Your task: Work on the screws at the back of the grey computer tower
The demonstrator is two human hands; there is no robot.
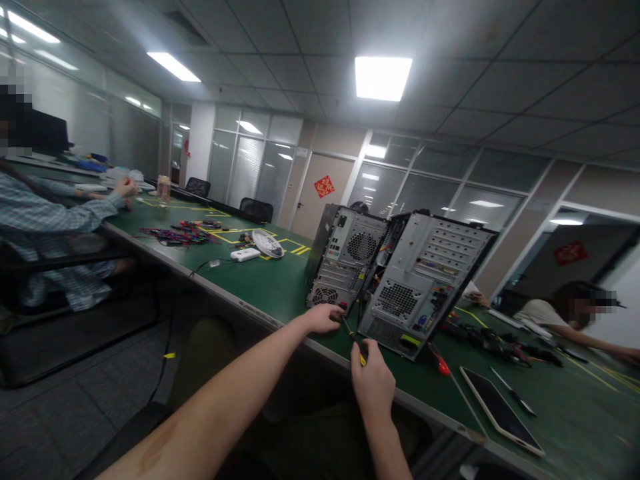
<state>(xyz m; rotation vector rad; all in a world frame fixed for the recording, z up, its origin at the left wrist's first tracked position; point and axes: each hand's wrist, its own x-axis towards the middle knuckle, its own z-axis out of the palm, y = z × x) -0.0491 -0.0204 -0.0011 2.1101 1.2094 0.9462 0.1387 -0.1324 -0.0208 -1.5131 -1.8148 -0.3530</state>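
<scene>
My right hand [373, 373] is closed round the yellow-and-black handle of a screwdriver [356, 343], whose shaft points up and left toward my left hand. My left hand [324, 319] is at the lower edge of the left computer case [345, 260], fingers closed near the screwdriver's tip; what they hold, if anything, is too small to make out. Beside it stands a second computer case [425, 280], tilted in view, its back panel with vents and ports facing me.
On the green table [260, 287] lie a tablet [500, 410], a pen-like tool [514, 392], a red-tipped item [443, 365], black cables [490, 340], coloured wires [183, 233], a white power strip [245, 255] and a white oval part [267, 243]. People sit at left and right.
</scene>
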